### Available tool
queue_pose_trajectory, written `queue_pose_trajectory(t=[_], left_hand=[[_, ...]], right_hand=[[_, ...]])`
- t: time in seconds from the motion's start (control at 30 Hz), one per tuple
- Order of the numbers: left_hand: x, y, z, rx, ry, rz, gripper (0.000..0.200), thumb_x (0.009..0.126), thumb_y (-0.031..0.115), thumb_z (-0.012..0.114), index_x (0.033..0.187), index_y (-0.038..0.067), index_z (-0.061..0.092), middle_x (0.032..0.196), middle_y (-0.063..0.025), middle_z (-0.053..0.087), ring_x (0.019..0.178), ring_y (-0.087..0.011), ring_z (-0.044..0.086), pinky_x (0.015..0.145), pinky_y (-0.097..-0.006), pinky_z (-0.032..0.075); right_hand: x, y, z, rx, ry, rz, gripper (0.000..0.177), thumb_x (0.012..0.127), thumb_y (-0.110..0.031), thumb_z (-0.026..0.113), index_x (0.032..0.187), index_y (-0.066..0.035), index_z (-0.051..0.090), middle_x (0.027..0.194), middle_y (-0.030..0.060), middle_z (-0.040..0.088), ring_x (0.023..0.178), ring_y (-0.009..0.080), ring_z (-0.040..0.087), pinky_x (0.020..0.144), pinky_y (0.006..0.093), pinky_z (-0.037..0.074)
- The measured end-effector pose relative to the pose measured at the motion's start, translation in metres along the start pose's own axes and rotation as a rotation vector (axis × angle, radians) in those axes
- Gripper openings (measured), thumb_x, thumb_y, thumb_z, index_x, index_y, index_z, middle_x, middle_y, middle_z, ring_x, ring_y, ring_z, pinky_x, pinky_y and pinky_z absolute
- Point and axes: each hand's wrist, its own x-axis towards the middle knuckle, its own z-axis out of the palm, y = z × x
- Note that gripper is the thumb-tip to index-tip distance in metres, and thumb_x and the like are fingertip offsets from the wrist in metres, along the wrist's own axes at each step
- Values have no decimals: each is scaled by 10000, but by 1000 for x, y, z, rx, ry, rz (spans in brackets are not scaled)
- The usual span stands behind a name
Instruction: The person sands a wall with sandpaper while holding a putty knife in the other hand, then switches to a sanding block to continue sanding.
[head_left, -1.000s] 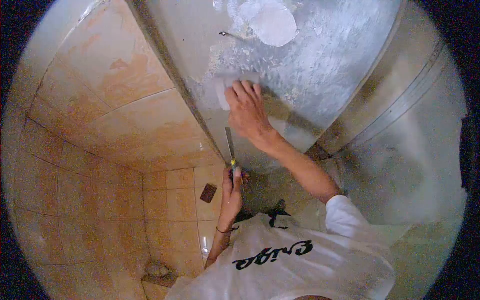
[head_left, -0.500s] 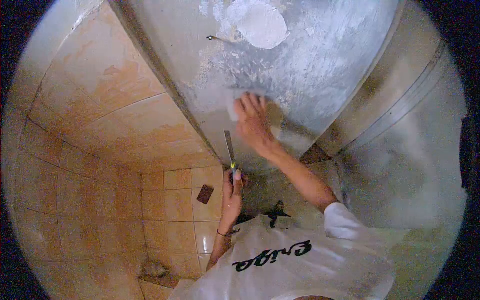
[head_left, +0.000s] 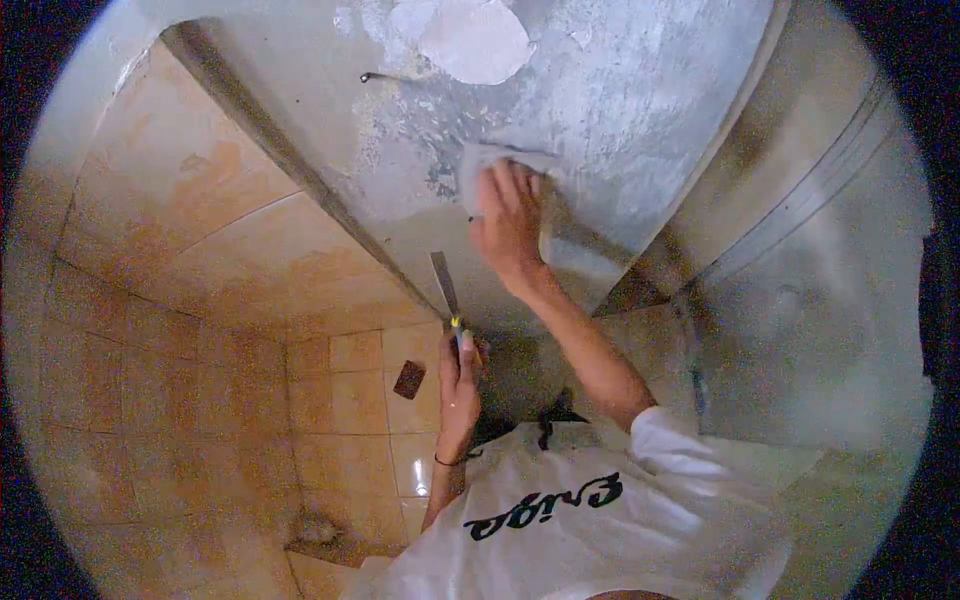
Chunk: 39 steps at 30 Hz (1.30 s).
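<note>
My left hand [head_left: 461,370] is closed around the handle of a scraper [head_left: 445,285], whose narrow metal blade points up beside the wall's edge. Higher up, my right hand [head_left: 510,215] presses a pale, thin sheet [head_left: 480,170] flat against the grey wall [head_left: 610,130]; its fingers are bent over the sheet, which is partly hidden under them. Patchy, scuffed coating surrounds that hand. Above it is a round white patch [head_left: 475,40] on the wall.
A small screw or hook [head_left: 367,77] sticks out of the wall at upper left. A dark reddish-brown rectangular piece [head_left: 409,380] lies on the tiled floor [head_left: 355,400]. Orange-tinted tiles [head_left: 230,210] cover the left side; a grey surface [head_left: 800,330] stands at right.
My right hand has moved slightly up along the wall with the sheet. The view has shifted, so the white patch and screw appear further left. My left hand still holds the scraper.
</note>
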Motion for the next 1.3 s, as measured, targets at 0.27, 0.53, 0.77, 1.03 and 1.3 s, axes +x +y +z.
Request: queue_pose_trajectory(t=[0.27, 0.53, 0.77, 1.03, 1.3], left_hand=[[2, -5, -4, 19, -26, 66, 364, 1056, 378, 440, 1160, 37, 512, 955, -33, 554, 854, -128, 490, 786, -277, 416], [5, 6, -6, -68, -63, 49, 366, 1053, 388, 446, 1185, 49, 494, 914, -30, 563, 789, -123, 505, 714, -282, 430], [12, 12, -17, 24, -164, 112, 397, 1050, 400, 445, 1188, 30, 487, 941, -50, 563, 791, -113, 514, 694, -271, 434], [18, 3, -21, 38, -180, 55, 423, 1053, 396, 440, 1245, 20, 473, 980, -70, 568, 892, -144, 554, 802, -286, 460], [18, 23, -4, -75, -186, 29, 407, 1052, 391, 450, 1218, 20, 459, 970, -51, 540, 894, -148, 537, 810, -293, 449]], right_hand=[[-10, 10, 12, 50, 89, -95, 329, 624, 25, 560, 951, 38, 531, 1021, 194, 507, 1000, 398, 487, 836, 520, 362], [-7, 19, -1, 140, 170, 185, 200, 616, 52, 478, 814, 29, 455, 872, 187, 453, 866, 398, 450, 750, 466, 355], [-13, 32, -18, 165, 184, 177, 194, 634, 51, 493, 801, 16, 401, 832, 172, 402, 792, 383, 415, 690, 466, 328], [-18, 13, -17, 200, 87, 78, 196, 596, 82, 443, 759, 9, 363, 781, 143, 346, 714, 346, 368, 641, 425, 289], [-30, 21, -12, 71, -36, 251, 377, 640, 23, 582, 1017, 16, 594, 1085, 238, 564, 1053, 442, 534, 938, 511, 422]])
